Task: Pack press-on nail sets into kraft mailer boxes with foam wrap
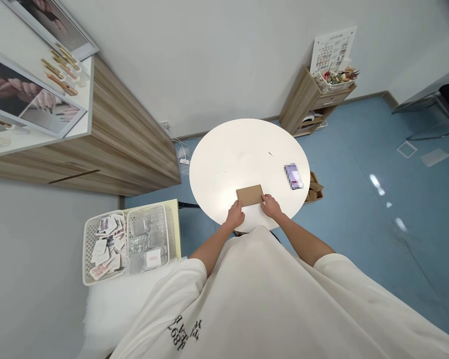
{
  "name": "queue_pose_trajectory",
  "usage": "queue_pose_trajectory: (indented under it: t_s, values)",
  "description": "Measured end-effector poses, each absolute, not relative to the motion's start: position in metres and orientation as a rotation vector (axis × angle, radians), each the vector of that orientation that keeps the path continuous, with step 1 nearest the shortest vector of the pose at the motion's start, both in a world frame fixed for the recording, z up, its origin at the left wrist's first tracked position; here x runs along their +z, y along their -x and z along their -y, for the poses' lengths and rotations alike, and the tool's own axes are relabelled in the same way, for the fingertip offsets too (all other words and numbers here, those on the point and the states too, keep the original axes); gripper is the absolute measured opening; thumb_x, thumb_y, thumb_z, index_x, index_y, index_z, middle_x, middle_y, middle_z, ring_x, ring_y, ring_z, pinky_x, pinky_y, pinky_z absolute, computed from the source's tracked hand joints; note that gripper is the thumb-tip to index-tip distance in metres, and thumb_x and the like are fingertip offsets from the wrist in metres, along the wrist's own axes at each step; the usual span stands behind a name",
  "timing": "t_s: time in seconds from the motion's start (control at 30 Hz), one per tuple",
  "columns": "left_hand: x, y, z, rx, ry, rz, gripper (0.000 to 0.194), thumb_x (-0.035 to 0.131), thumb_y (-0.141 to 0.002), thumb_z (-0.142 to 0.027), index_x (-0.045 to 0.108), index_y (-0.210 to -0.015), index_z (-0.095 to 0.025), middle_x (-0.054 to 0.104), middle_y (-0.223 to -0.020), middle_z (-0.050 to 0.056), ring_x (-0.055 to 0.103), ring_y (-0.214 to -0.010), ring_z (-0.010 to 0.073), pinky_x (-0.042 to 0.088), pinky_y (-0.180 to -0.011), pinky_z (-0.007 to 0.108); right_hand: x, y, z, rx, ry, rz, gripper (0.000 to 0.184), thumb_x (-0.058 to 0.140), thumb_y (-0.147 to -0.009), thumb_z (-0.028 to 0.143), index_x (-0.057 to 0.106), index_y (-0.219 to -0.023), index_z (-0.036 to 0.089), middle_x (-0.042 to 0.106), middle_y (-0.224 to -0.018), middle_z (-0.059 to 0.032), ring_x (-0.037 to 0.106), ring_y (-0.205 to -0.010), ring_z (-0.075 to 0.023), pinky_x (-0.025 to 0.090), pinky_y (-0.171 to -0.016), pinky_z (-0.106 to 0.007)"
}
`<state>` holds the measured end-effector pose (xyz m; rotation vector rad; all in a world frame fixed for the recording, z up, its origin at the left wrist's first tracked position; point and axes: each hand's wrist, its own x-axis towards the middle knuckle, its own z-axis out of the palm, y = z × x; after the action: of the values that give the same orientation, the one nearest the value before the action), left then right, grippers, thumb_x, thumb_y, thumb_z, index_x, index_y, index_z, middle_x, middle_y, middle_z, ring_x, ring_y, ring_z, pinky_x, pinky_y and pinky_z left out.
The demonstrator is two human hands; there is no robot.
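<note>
Head view: both bare hands hold a flat brown cardboard box [250, 195] over the near part of a round white table [243, 144], its long sides running roughly left to right; whether its underside touches the tabletop, I cannot tell. The left hand [235, 214] is clamped on the box at its near left corner, and the right hand [271, 207] is clamped on its right end, with the box's top bare between them. To the right of the box, well apart from it, a purple and white item [294, 176] lies on the table, its surface pixelated beyond reading. A small dark mark [270, 154] shows farther back on the tabletop. On the blue floor [359, 199], just beside the table's right edge, an open carton [315, 188] holds brown pieces. Off to the left, a white basket [86, 249] holds a pile of cards, and a clear-lidded container [170, 234] beside it holds small transparent boxes. A wood-grain cabinet [130, 124] stands beyond them, with framed pictures and brushes on its white top. Against the far wall, a smaller cabinet [295, 102] bears a flower basket [333, 87] and an upright chart [331, 50]
</note>
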<state>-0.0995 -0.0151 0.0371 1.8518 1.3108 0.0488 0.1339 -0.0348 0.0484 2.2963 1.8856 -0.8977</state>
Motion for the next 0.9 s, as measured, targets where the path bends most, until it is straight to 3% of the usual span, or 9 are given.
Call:
queue_pose_trajectory:
  t_s: [0.17, 0.33, 0.4, 0.57, 0.7, 0.9]
  values:
    - [0.035, 0.095, 0.012, 0.262, -1.725, -1.317, 0.071, 0.055, -0.080, -0.013, 0.041, -0.149, -0.017, 0.034, -0.159, 0.016, 0.032, -0.148, 0.0321, 0.030, -0.121, 0.045, 0.055, -0.140, 0.020, -0.945, -2.311, -1.888, 0.038, 0.048, -0.097, 0.029, 0.060, -0.132, 0.018, 0.044, -0.152, -0.0172, 0.053, -0.128, -0.0332, 0.046, -0.099, -0.041]
    - [0.035, 0.087, 0.008, 0.419, -1.586, -1.378, 0.064, 0.057, -0.078, -0.012, 0.047, -0.141, -0.019, 0.048, -0.146, 0.016, 0.044, -0.139, 0.0297, 0.037, -0.116, 0.045, 0.064, -0.138, 0.017, -1.185, -2.406, -1.846, 0.029, 0.049, -0.096, 0.030, 0.068, -0.115, 0.019, 0.069, -0.119, -0.0125, 0.066, -0.106, -0.0279, 0.050, -0.088, -0.035]
    - [0.037, 0.083, 0.008, 0.440, -1.571, -1.416, 0.061, 0.059, -0.078, -0.012, 0.050, -0.138, -0.019, 0.051, -0.142, 0.015, 0.048, -0.135, 0.0293, 0.040, -0.114, 0.045, 0.065, -0.138, 0.022, -1.257, -2.472, -1.828, 0.031, 0.052, -0.094, 0.031, 0.068, -0.118, 0.022, 0.072, -0.114, -0.0090, 0.067, -0.103, -0.0265, 0.051, -0.087, -0.034]
    - [0.046, 0.064, 0.008, 0.510, -1.617, -1.442, 0.053, 0.062, -0.077, -0.013, 0.056, -0.129, -0.022, 0.055, -0.135, 0.012, 0.053, -0.129, 0.0276, 0.044, -0.109, 0.043, 0.064, -0.156, 0.044, -1.408, -2.677, -1.794, 0.047, 0.057, -0.091, 0.034, 0.061, -0.137, 0.025, 0.066, -0.134, -0.0063, 0.066, -0.113, -0.0247, 0.051, -0.097, -0.035]
    - [0.059, 0.028, 0.010, 0.544, -1.642, -1.435, 0.050, 0.062, -0.077, -0.014, 0.058, -0.126, -0.023, 0.055, -0.134, 0.011, 0.054, -0.126, 0.0261, 0.045, -0.108, 0.042, 0.070, -0.191, 0.058, -1.488, -2.773, -1.772, 0.051, 0.056, -0.090, 0.036, 0.059, -0.140, 0.027, 0.065, -0.136, -0.0052, 0.065, -0.116, -0.0243, 0.051, -0.100, -0.037]
    - [0.078, -0.064, 0.016, 0.546, -1.691, -1.393, 0.046, 0.061, -0.079, -0.016, 0.059, -0.125, -0.025, 0.047, -0.141, 0.011, 0.049, -0.132, 0.0265, 0.044, -0.110, 0.043, 0.082, -0.274, 0.074, -1.252, -2.945, -1.952, 0.052, 0.053, -0.091, 0.039, 0.057, -0.142, 0.027, 0.062, -0.139, -0.0057, 0.060, -0.121, -0.0265, 0.049, -0.103, -0.043]
